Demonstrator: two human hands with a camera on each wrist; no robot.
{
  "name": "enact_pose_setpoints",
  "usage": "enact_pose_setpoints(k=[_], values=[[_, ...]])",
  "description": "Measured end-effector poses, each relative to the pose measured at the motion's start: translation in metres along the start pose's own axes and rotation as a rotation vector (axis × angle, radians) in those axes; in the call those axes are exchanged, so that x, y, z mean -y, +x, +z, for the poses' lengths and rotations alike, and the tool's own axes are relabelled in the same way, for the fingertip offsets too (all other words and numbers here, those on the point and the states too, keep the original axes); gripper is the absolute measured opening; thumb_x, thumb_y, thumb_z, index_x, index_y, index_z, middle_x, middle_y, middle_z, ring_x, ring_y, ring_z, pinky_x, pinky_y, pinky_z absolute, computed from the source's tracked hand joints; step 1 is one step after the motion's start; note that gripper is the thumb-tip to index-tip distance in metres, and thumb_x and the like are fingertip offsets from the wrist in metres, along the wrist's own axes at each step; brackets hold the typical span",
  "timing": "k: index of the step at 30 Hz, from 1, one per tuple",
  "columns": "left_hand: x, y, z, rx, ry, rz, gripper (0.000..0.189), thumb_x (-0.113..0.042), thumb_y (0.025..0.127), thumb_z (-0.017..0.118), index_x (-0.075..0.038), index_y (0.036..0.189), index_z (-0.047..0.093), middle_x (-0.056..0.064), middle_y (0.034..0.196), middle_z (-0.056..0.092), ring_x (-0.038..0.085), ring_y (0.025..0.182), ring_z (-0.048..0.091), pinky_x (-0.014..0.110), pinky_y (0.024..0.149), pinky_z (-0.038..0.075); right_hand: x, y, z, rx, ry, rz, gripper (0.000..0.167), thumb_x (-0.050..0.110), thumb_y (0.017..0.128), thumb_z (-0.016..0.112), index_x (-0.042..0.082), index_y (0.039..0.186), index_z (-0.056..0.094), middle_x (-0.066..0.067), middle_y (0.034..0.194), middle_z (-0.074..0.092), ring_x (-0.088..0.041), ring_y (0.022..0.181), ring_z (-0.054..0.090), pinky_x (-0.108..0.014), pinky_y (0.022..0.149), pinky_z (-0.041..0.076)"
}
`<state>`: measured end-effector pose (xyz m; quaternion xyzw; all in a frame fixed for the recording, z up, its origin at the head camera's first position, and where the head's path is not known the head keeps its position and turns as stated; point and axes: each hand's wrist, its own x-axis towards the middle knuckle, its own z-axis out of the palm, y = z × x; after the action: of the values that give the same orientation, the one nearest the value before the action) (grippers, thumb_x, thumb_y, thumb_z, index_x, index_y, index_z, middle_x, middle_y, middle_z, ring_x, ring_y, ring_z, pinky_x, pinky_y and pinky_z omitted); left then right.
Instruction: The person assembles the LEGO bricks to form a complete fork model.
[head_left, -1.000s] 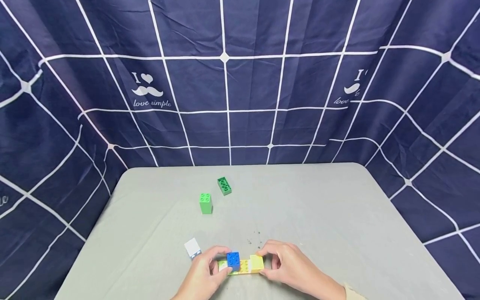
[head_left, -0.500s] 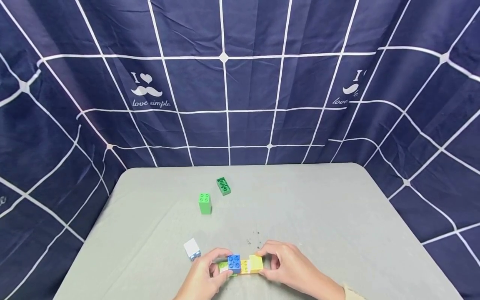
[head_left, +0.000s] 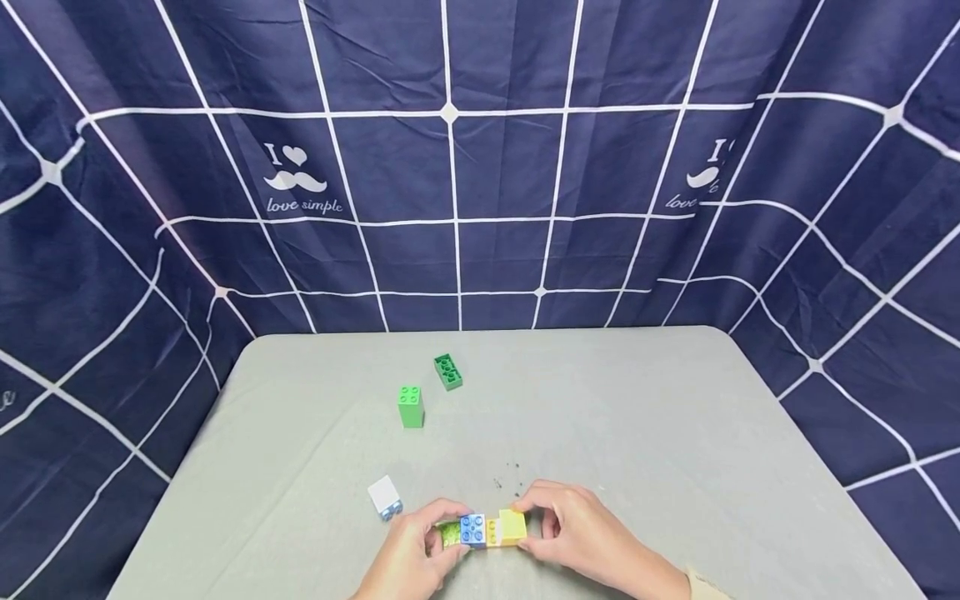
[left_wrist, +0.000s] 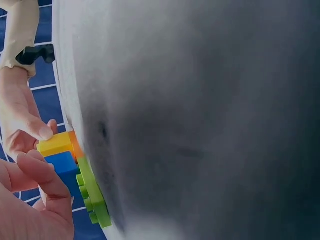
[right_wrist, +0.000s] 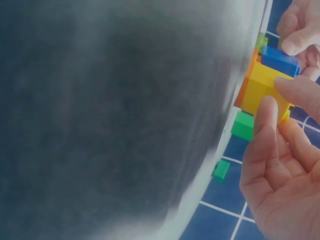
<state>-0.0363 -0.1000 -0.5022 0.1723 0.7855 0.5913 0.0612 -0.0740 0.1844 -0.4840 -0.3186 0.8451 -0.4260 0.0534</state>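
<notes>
My left hand pinches a blue four-stud brick between thumb and fingers. That brick sits over the middle of a low row on the table, a lime green studded brick at the left and an orange brick at the right. On the right end of the row stands a yellow brick, its sides gripped by the thumb and fingers of my right hand. In the left wrist view, the blue brick is beside the yellow one, and my left fingers hide part of it.
A white-and-blue brick lies left of the row on the grey table. Farther back stands a tall green brick, with a dark green brick lying hollow side up behind it. Small dark specks dot the table near my right hand.
My left hand has shifted the blue brick slightly right, toward the yellow brick, and lower onto the row. My right hand keeps its grip on the yellow brick in the same place.
</notes>
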Motion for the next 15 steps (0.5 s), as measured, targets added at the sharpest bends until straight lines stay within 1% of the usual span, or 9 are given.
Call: enact_pose_setpoints(k=[3, 6, 8, 11, 15], values=[[-0.0007, 0.0013, 0.0002, 0.002, 0.032, 0.041, 0.038, 0.006, 0.088, 0.086, -0.01, 0.121, 0.076, -0.018, 0.064, 0.052, -0.006, 0.055, 0.044, 0.017, 0.047, 0.038, 0.0003, -0.0003, 0.0001, -0.003, -0.013, -0.005, 0.033, 0.008, 0.086, 0.094, 0.025, 0.111, 0.079, 0.018, 0.099, 0.069, 0.005, 0.066, 0.056, -0.022, 0.054, 0.051], [-0.002, 0.0028, -0.0007, 0.009, 0.069, 0.06, 0.036, 0.005, 0.088, 0.087, -0.009, 0.12, 0.077, -0.017, 0.066, 0.054, -0.006, 0.056, 0.045, 0.018, 0.047, 0.04, 0.0005, 0.0002, 0.0, 0.003, -0.018, 0.004, 0.033, 0.009, 0.086, 0.094, 0.025, 0.111, 0.08, 0.019, 0.098, 0.069, 0.004, 0.066, 0.056, -0.022, 0.054, 0.051], [-0.0027, 0.0035, -0.0017, 0.011, 0.096, 0.06, 0.035, 0.005, 0.088, 0.087, -0.008, 0.119, 0.078, -0.017, 0.067, 0.056, -0.006, 0.057, 0.045, 0.019, 0.048, 0.04, 0.0005, 0.0008, -0.0001, 0.009, -0.018, 0.014, 0.032, 0.01, 0.087, 0.094, 0.025, 0.112, 0.08, 0.019, 0.099, 0.069, 0.004, 0.066, 0.056, -0.022, 0.054, 0.051], [-0.0029, 0.0042, -0.003, 0.012, 0.12, 0.044, 0.034, 0.003, 0.088, 0.088, -0.008, 0.119, 0.078, -0.017, 0.067, 0.056, -0.006, 0.056, 0.045, 0.019, 0.048, 0.04, 0.0005, 0.0012, 0.0001, 0.011, -0.016, 0.02, 0.032, 0.01, 0.087, 0.093, 0.025, 0.112, 0.08, 0.018, 0.099, 0.069, 0.004, 0.066, 0.056, -0.022, 0.054, 0.052], [-0.0021, 0.0054, -0.0038, 0.017, 0.123, 0.034, 0.033, 0.003, 0.089, 0.088, -0.006, 0.119, 0.078, -0.016, 0.065, 0.056, -0.006, 0.056, 0.046, 0.019, 0.047, 0.039, 0.0003, 0.0013, 0.0012, 0.003, -0.021, 0.0, 0.033, 0.008, 0.086, 0.094, 0.024, 0.111, 0.08, 0.018, 0.1, 0.07, 0.004, 0.066, 0.056, -0.022, 0.053, 0.051]])
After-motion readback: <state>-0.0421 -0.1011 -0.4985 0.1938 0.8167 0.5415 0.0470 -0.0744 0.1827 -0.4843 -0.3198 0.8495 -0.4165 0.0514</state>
